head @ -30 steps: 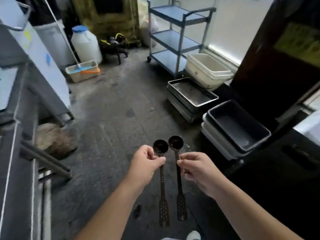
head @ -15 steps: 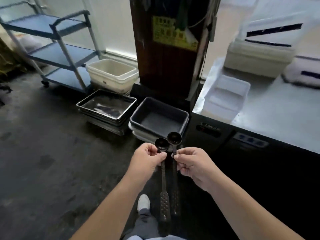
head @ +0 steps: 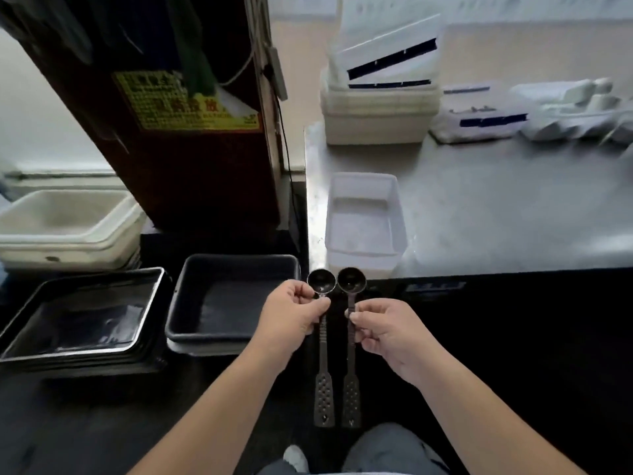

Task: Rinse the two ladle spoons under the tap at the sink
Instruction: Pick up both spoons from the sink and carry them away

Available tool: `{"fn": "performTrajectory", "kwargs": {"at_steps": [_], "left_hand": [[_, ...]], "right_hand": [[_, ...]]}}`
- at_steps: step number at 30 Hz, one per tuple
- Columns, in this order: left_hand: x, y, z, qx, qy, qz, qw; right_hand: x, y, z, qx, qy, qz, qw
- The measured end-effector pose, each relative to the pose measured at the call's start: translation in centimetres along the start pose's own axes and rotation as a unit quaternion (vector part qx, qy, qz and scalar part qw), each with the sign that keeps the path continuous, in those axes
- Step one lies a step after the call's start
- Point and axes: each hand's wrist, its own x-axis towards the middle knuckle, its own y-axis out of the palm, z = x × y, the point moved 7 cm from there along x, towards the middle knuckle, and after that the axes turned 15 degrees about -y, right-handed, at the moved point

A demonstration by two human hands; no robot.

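Two dark ladle spoons hang side by side in front of me, bowls up and perforated handle ends down. My left hand [head: 291, 313] pinches the left ladle spoon [head: 323, 378] just under its round bowl. My right hand [head: 387, 329] pinches the right ladle spoon [head: 351, 382] a little lower on its stem. The bowls nearly touch each other. No sink or tap is in view.
A steel counter [head: 496, 207] stands ahead on the right with a clear plastic tub [head: 363, 228], stacked white containers [head: 380, 111] and white items behind. On the floor at left sit a dark bin [head: 233, 296], stacked metal trays [head: 78, 320] and white tubs [head: 65, 224]. A dark brown cabinet [head: 191, 156] rises behind.
My view has swung right, from the floor and blue trolley to the steel counter. Both hands keep the same hold on the spoons in front of me.
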Motion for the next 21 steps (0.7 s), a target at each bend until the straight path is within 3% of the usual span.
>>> {"fn": "performTrajectory", "kwargs": {"at_steps": [6,13,21], "left_hand": [[7.7,3.3,-3.2,0.044,0.005,0.018,0.999],[20.0,8.3,-8.1,0.097,-0.011,-0.032,0.995],[32.4,13.0,-11.9,0.173,-0.033,-0.144,0.974]], "right_hand": [[6.6,-5.1,0.3,0.014,0.02,-0.066,0.998],[18.7,-13.1,1.3,0.007,0.043,-0.11,0.993],[30.6,-18.3,0.3,-0.094,0.105,-0.149,0.979]]}}
